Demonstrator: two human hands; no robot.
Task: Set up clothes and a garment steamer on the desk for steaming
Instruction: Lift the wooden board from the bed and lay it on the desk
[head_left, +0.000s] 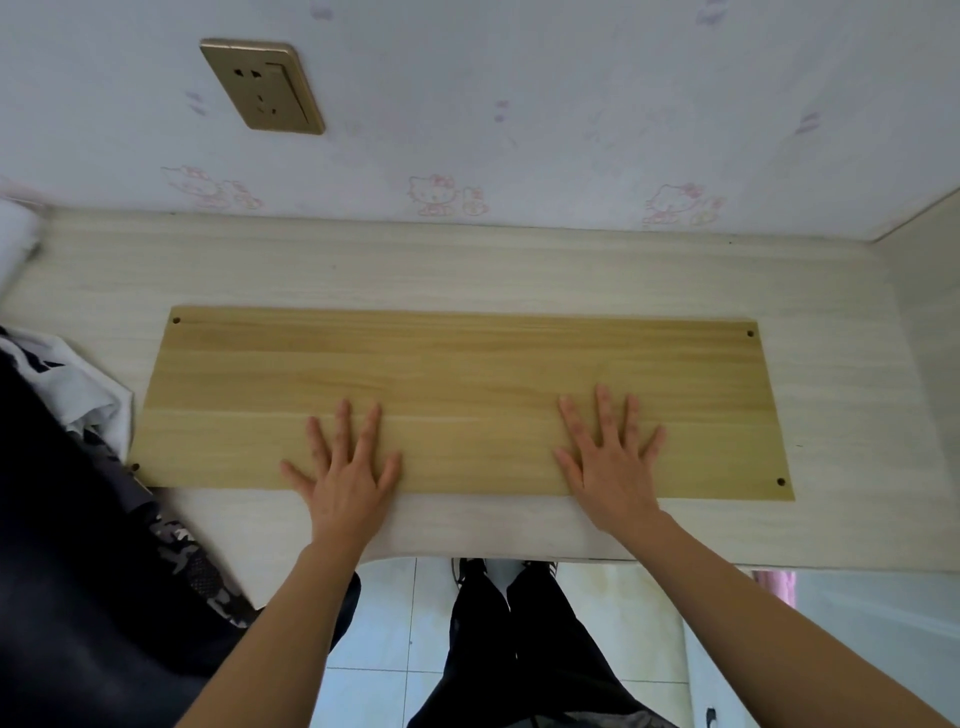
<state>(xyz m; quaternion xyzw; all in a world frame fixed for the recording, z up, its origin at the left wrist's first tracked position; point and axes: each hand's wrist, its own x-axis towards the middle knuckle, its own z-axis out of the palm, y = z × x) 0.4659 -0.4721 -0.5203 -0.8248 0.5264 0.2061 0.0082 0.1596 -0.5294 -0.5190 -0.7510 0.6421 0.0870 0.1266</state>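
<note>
A long yellowish wooden board (457, 374) with holes at its corners lies flat on the pale desk (467, 260). My left hand (345, 470) rests palm down on the board's near edge, fingers spread. My right hand (610, 462) lies flat the same way further right. Neither hand holds anything. A heap of clothes (78, 467), dark, camouflage and white, sits at the desk's left end and spills over its front edge. No garment steamer is in view.
A gold wall socket (262, 85) sits above the desk at the left on cartoon-cat wallpaper. A side panel (930, 312) closes the desk on the right. Below the desk edge are my dark trousers (519, 649) and a tiled floor.
</note>
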